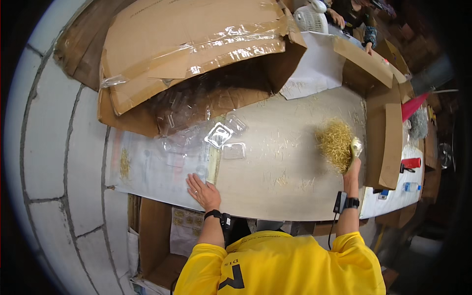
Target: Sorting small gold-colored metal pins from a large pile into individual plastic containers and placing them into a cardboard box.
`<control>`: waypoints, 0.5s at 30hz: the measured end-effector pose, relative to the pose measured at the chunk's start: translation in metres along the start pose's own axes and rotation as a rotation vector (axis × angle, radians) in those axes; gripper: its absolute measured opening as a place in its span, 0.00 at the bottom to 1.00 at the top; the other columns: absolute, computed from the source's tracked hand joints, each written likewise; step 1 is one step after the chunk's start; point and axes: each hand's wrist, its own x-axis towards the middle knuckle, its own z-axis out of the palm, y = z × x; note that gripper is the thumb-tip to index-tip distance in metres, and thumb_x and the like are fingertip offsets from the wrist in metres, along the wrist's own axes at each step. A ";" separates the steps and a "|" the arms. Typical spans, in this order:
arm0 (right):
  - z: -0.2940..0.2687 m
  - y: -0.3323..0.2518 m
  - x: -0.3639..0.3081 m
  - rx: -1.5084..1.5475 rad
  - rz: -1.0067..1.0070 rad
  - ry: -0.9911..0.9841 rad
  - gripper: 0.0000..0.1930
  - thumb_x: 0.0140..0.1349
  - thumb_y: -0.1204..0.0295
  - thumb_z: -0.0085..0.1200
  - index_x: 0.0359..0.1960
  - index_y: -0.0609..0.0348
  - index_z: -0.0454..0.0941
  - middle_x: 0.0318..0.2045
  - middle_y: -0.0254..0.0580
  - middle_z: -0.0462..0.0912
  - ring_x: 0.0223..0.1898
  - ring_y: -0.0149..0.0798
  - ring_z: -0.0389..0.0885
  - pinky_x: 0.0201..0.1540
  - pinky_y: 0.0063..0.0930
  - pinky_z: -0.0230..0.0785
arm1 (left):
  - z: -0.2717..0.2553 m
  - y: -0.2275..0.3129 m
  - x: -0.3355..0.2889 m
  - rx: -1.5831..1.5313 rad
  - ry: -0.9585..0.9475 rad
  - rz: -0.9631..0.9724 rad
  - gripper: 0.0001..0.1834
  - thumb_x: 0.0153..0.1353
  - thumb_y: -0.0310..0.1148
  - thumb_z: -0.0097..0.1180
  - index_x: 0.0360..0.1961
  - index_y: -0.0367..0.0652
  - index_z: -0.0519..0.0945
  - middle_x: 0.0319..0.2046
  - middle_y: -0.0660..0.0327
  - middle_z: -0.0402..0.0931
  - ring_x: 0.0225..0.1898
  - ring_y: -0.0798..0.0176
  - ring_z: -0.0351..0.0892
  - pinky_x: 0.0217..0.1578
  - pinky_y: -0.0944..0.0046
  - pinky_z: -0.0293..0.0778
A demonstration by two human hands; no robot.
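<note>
My left hand (204, 193) lies flat near the table's front edge with its fingers spread, holding nothing. At the right, my right hand (352, 169) is closed on a small shiny gold-coloured object (356, 146) whose kind I cannot make out. It is beside a heap of thin gold-coloured pieces (334, 142), like pins or short wires. Clear plastic trays (219, 134) lie in the middle, one (234, 151) flat on the beige tabletop (265, 191). More clear trays spill from a large cardboard box (196, 49) lying on its side.
A few gold pieces (125, 163) lie on the white sheet at the left. A cardboard wall (384, 142) edges the table's right side. Beyond it are a red object (411, 163) and a water bottle (412, 187). A white fan (310, 18) and another person's hands (337, 18) are at the back.
</note>
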 end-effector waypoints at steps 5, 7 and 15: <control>-0.021 0.035 0.012 0.398 -0.166 -0.214 0.19 0.67 0.60 0.43 0.53 0.59 0.70 0.48 0.44 0.77 0.42 0.42 0.79 0.43 0.32 0.77 | -0.003 0.000 -0.001 0.000 -0.028 0.009 0.34 0.58 0.32 0.45 0.66 0.37 0.52 0.69 0.52 0.44 0.71 0.50 0.38 0.67 0.45 0.37; -0.025 0.053 0.024 0.366 -0.120 -0.246 0.16 0.68 0.61 0.40 0.52 0.50 0.72 0.45 0.33 0.79 0.37 0.39 0.80 0.34 0.28 0.78 | 0.001 0.000 0.004 -0.007 0.000 -0.004 0.34 0.58 0.32 0.45 0.66 0.37 0.52 0.69 0.52 0.44 0.71 0.50 0.38 0.67 0.45 0.37; 0.010 0.070 -0.041 0.724 0.258 -0.543 0.12 0.64 0.60 0.45 0.42 0.53 0.73 0.25 0.36 0.73 0.17 0.31 0.65 0.11 0.17 0.55 | 0.001 -0.006 0.001 0.017 -0.036 -0.027 0.35 0.57 0.32 0.46 0.65 0.36 0.52 0.69 0.53 0.44 0.71 0.50 0.38 0.67 0.45 0.37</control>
